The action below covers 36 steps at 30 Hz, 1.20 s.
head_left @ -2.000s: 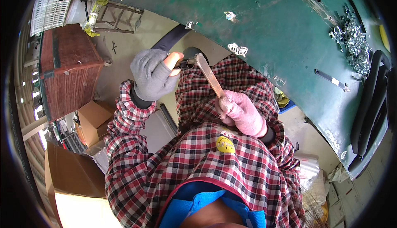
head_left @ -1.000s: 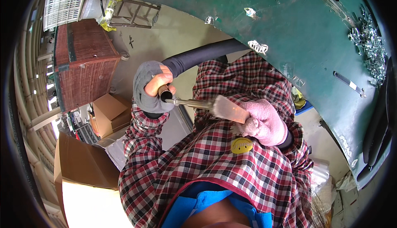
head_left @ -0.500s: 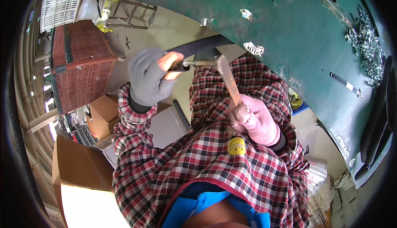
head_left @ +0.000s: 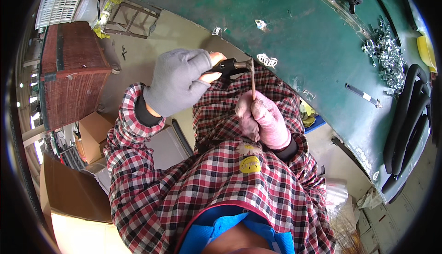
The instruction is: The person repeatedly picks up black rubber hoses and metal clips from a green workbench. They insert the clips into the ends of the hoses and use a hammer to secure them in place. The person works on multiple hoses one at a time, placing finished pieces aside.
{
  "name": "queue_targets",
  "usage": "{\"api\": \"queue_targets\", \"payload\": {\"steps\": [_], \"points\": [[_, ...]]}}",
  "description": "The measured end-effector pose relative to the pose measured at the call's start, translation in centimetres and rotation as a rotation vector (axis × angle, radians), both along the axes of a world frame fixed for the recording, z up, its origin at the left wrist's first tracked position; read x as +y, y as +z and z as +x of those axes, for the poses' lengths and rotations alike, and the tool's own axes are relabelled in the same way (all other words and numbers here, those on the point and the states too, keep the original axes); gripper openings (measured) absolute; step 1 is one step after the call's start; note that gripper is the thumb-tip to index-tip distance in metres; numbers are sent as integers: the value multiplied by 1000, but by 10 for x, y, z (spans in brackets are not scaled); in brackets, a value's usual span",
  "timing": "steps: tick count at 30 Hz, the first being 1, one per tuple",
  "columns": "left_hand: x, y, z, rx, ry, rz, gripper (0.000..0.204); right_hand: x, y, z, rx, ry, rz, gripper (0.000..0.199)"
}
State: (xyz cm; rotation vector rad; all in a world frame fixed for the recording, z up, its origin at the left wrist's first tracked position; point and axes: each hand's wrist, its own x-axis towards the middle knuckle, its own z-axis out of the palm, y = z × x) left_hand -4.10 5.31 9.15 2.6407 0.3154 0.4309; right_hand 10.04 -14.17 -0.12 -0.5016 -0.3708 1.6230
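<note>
My left hand [head_left: 177, 82], in a grey glove with bare fingertips, is closed on a black tube-like piece [head_left: 224, 67]. A short metal rod [head_left: 241, 64] juts from that piece toward the right. My right hand [head_left: 266, 121], in a pink glove, grips the lower end of a thin brown strip [head_left: 252, 81] with a greyish top. The strip stands upright, nearly edge-on, and its top meets the rod's end. Whether the two are joined or only touching I cannot tell. The fingers hide the strip's lower end. Both hands are over my lap, beside the green table [head_left: 207, 5].
On the table lie a pile of small metal clips [head_left: 386, 58], a flat metal strip [head_left: 363, 95], black foam tubes [head_left: 405, 120] and a yellow bowl [head_left: 427, 52]. To the left stand a red-brown wooden box [head_left: 71, 76], cardboard boxes [head_left: 73, 189] and a small wooden frame [head_left: 131, 19].
The brown strip has turned from slanted and broad-side to upright and nearly edge-on. My left hand and the black piece have moved right, closer to the strip. The whole view has shifted slightly.
</note>
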Motion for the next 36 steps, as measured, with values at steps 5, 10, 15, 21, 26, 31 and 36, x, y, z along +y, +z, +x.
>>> {"api": "queue_targets", "payload": {"steps": [5,10,15,21,26,31,36], "points": [[-9,-9,2,33,-24,-5,34,5,0,9,-106,-8,-63,43],[-6,-13,-2,67,42,-285,32,7,4,20,14,87,-119,40],[7,-8,-4,258,26,-470,14,-3,30,48,122,-361,112,45],[4,-15,8,44,-24,-367,25,31,23,33,-627,-512,-65,38],[7,-27,-2,-21,98,-245,22,71,16,19,-763,-501,-26,15],[23,-35,-24,-64,207,-885,23,69,47,56,-664,-710,-312,12],[24,-47,-11,-171,2,-647,16,66,42,49,-677,-483,-153,20]]}}
